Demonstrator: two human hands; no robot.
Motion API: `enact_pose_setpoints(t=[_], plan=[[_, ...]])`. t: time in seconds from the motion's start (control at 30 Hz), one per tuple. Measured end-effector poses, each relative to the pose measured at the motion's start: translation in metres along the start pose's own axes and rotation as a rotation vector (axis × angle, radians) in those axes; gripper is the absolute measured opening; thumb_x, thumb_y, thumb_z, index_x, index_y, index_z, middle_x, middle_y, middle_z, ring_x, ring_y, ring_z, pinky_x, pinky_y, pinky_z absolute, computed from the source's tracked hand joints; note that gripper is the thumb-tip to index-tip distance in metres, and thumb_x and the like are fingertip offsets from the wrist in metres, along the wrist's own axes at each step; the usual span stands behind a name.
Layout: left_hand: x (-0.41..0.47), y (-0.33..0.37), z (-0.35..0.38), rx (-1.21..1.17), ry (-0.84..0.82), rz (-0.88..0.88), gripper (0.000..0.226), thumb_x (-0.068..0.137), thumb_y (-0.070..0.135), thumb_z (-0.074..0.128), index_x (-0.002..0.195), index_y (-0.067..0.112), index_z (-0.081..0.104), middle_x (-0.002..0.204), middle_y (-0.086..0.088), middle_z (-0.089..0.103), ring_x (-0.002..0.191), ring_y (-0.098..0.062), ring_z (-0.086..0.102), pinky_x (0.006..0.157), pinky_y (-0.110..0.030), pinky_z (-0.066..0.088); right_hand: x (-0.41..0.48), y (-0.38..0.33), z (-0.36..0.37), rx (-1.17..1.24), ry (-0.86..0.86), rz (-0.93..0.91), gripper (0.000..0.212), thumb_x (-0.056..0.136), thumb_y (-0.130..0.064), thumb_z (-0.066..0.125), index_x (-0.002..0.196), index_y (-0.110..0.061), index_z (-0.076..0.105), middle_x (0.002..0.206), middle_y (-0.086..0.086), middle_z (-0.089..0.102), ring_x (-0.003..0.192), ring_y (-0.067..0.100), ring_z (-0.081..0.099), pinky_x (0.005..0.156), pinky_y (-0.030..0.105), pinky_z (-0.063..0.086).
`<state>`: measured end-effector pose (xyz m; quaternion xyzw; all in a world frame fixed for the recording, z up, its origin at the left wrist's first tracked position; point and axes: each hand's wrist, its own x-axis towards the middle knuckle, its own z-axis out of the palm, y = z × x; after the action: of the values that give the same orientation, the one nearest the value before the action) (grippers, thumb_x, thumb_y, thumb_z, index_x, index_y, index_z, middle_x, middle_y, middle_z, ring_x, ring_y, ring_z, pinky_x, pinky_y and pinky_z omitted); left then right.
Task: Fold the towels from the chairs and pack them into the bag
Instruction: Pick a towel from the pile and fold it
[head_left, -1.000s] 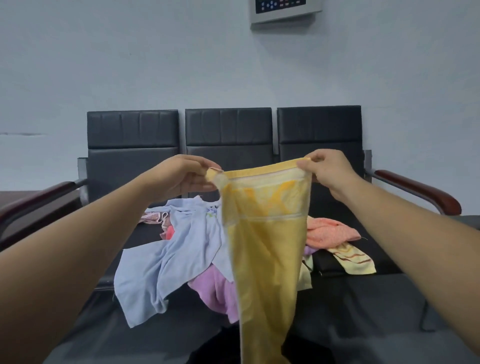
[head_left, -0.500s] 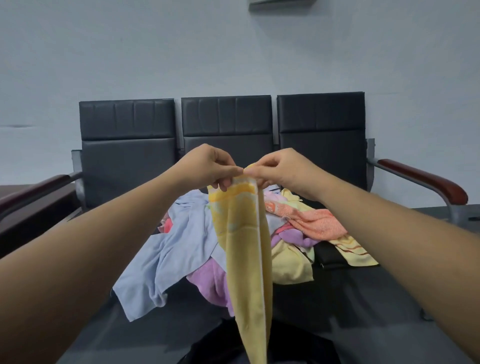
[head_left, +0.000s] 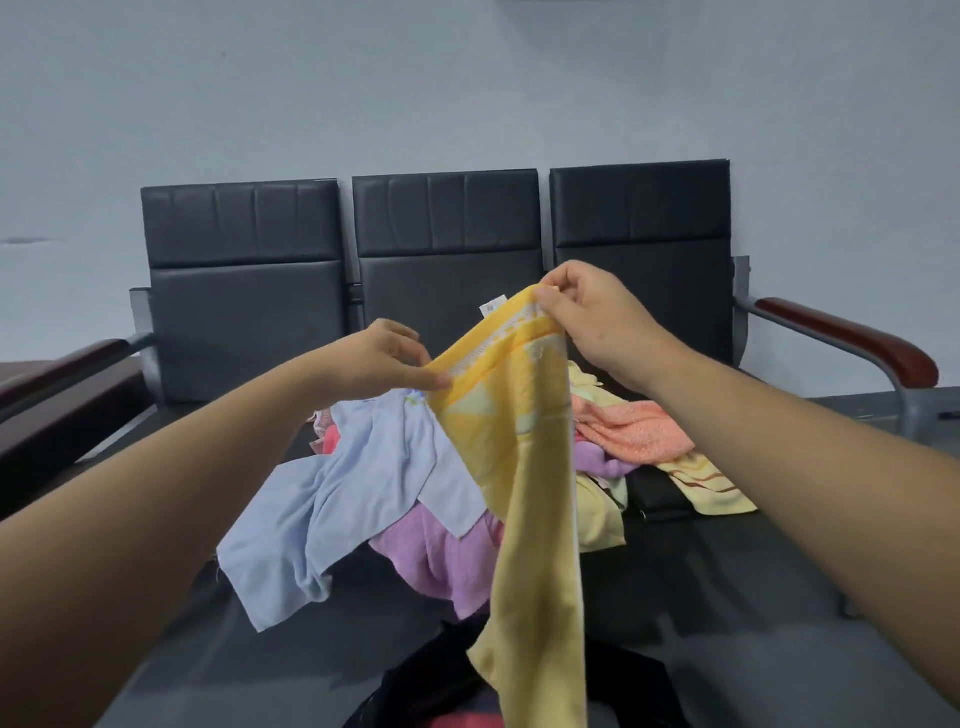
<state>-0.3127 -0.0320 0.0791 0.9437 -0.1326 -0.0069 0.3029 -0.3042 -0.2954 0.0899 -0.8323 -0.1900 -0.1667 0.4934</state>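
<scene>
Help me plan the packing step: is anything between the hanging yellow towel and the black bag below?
Nothing visible does. The yellow towel, pinched at its top edge by the left hand and right hand, hangs down over the black bag; the bag is partly out of frame.

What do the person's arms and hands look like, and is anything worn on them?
Both arms are bare as far as the view shows: no sleeve covers the left forearm or the right forearm. The left hand and the right hand wear no gloves. No watch, bracelet or ring shows on either.
</scene>
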Motion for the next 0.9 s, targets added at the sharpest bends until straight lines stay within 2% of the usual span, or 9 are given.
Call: enact_pose_setpoints(t=[0.07,0.17,0.3,0.4,0.5,0.57,0.67,0.83,0.9], plan=[[-0.001,-0.007,0.000,-0.140,0.061,0.018,0.043,0.082,0.053,0.078,0.082,0.011,0.071,0.092,-0.004,0.066,0.087,-0.014,0.058,0.089,-0.038,0.050,0.001,0.007,-0.006,0.016,0.035,0.003,0.011,0.102,-0.021,0.062,0.104,-0.012,0.068,0.086,-0.003,0.070,0.071,0.003,0.061,0.061,0.015,0.049],[-0.002,-0.007,0.001,-0.474,0.142,0.109,0.043,0.080,0.045,0.082,0.083,0.006,0.066,0.094,-0.023,0.072,0.090,-0.025,0.068,0.101,-0.044,0.055,0.000,0.017,-0.016,0.045,0.025,0.016,0.009,0.096,-0.014,0.071,0.104,-0.011,0.069,0.088,-0.001,0.074,0.073,0.000,0.067,0.064,0.011,0.051],[0.009,0.011,-0.001,-0.589,0.348,0.195,0.018,0.092,0.025,0.072,0.082,0.013,0.063,0.076,-0.003,0.072,0.069,-0.016,0.068,0.070,-0.031,0.058,0.006,0.016,-0.026,0.234,0.047,0.048,0.022,0.094,-0.009,0.071,0.116,-0.011,0.069,0.097,0.004,0.078,0.095,0.015,0.075,0.085,0.025,0.061],[0.017,0.017,-0.005,-0.598,0.479,0.236,0.012,0.092,0.028,0.075,0.089,0.021,0.066,0.082,-0.002,0.072,0.074,-0.018,0.066,0.074,-0.036,0.057,0.013,0.009,-0.032,0.330,0.064,0.056,0.010,0.095,-0.013,0.071,0.104,-0.011,0.075,0.101,0.007,0.079,0.101,0.024,0.075,0.094,0.043,0.060],[0.018,0.023,-0.005,-0.811,0.580,0.226,0.034,0.087,0.030,0.079,0.115,0.022,0.062,0.094,-0.005,0.071,0.088,-0.021,0.071,0.082,-0.043,0.059,0.013,-0.002,-0.034,0.561,0.029,0.084,0.012,0.097,-0.012,0.067,0.107,-0.007,0.072,0.103,0.010,0.077,0.099,0.025,0.075,0.087,0.045,0.062],[0.014,0.024,0.003,-0.895,0.381,0.235,0.039,0.090,0.026,0.075,0.124,0.015,0.060,0.108,-0.008,0.074,0.099,-0.025,0.073,0.086,-0.046,0.060,0.014,-0.009,-0.035,0.712,0.019,0.093,0.012,0.098,-0.010,0.066,0.108,-0.005,0.071,0.097,0.009,0.076,0.092,0.024,0.074,0.080,0.044,0.063],[0.003,0.012,0.035,-0.648,0.007,0.087,0.035,0.087,0.020,0.078,0.120,0.016,0.068,0.117,-0.002,0.076,0.112,-0.024,0.071,0.097,-0.040,0.057,0.018,-0.013,-0.033,0.820,0.072,0.132,0.019,0.095,-0.008,0.067,0.112,-0.001,0.071,0.096,0.012,0.075,0.087,0.025,0.073,0.078,0.043,0.063],[-0.012,0.000,0.075,-1.003,-0.153,0.002,0.038,0.088,0.010,0.072,0.125,0.006,0.065,0.125,-0.010,0.071,0.119,-0.026,0.067,0.095,-0.035,0.057,0.026,0.003,-0.022,0.862,0.089,0.443,0.014,0.098,-0.006,0.064,0.108,0.003,0.069,0.090,0.014,0.073,0.069,0.022,0.076,0.057,0.035,0.062],[-0.014,0.005,0.080,-1.157,-0.130,0.005,0.043,0.087,0.016,0.065,0.128,0.003,0.064,0.127,-0.014,0.070,0.116,-0.026,0.069,0.092,-0.035,0.059,0.023,0.021,-0.015,0.852,-0.010,0.538,0.025,0.102,-0.018,0.061,0.114,0.002,0.068,0.092,0.012,0.072,0.073,0.021,0.074,0.063,0.034,0.063]])
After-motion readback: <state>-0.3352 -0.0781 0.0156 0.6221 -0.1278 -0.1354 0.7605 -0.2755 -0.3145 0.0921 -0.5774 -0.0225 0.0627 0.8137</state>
